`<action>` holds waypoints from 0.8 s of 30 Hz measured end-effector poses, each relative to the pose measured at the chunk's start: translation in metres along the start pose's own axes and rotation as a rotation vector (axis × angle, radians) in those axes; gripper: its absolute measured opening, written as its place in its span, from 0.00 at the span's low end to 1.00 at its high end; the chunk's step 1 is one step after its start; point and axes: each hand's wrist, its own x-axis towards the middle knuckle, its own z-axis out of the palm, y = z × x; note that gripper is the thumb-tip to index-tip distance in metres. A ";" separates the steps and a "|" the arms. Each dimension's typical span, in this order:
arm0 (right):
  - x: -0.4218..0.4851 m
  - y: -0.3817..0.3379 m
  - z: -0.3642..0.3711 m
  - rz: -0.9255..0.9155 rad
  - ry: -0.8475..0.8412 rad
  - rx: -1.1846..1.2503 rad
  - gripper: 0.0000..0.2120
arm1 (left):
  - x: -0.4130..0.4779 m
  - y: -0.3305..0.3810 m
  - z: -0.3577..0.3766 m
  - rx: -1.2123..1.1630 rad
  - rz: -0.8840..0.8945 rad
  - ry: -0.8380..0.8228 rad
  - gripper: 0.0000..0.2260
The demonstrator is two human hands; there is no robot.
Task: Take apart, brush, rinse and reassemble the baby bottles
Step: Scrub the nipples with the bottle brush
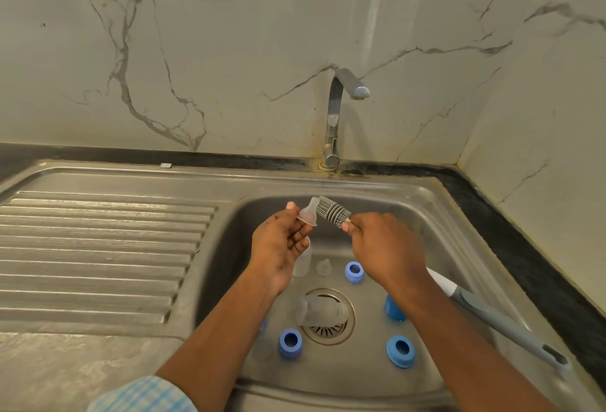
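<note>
Entering at 6 o'clock: two bare forearms reach over the sink (328,390); a blue checked sleeve (144,395) shows on the left one.
Clock: read on the basin floor, with the drain (331,334) at the centre and the tap at 12.
Blue rings: three lie open side up, at 8 (290,342), at 4 (400,350) and at 1 o'clock (354,271).
Blue piece (393,310): at 3 o'clock, half hidden by the right forearm; which part it is cannot be told.
Clear bottle (319,311): lies on its side across the drain.
Second bottle (303,261): at 11 o'clock, blurred, partly behind the left hand.
Loose teat (324,266): on the floor at 12 o'clock, between the second bottle and the 1 o'clock ring.
Left hand (278,247): raised above the basin, thumb and curled fingers pinching the held teat (309,215) by its flange.
Right hand (383,247): fingers closed round the bottle brush (501,323) just below the bristles; the handle runs back toward 4 o'clock.
Bristle head (333,212): just beside the held teat's tip; whether they touch cannot be told.
Draining board (98,247): ribbed, at 9 o'clock.
Tap (337,116): at 12 o'clock, spout turned toward 3.
Wall (229,51): veined marble behind.
</note>
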 end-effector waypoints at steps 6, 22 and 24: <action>0.003 0.002 0.001 0.001 0.001 0.021 0.13 | 0.001 0.002 -0.001 -0.161 -0.077 0.002 0.17; -0.002 -0.011 0.006 -0.168 -0.060 0.044 0.13 | 0.007 -0.001 -0.004 -0.097 -0.017 0.079 0.15; 0.003 -0.009 0.003 -0.090 0.006 0.013 0.14 | 0.004 -0.001 -0.001 -0.084 -0.009 0.015 0.12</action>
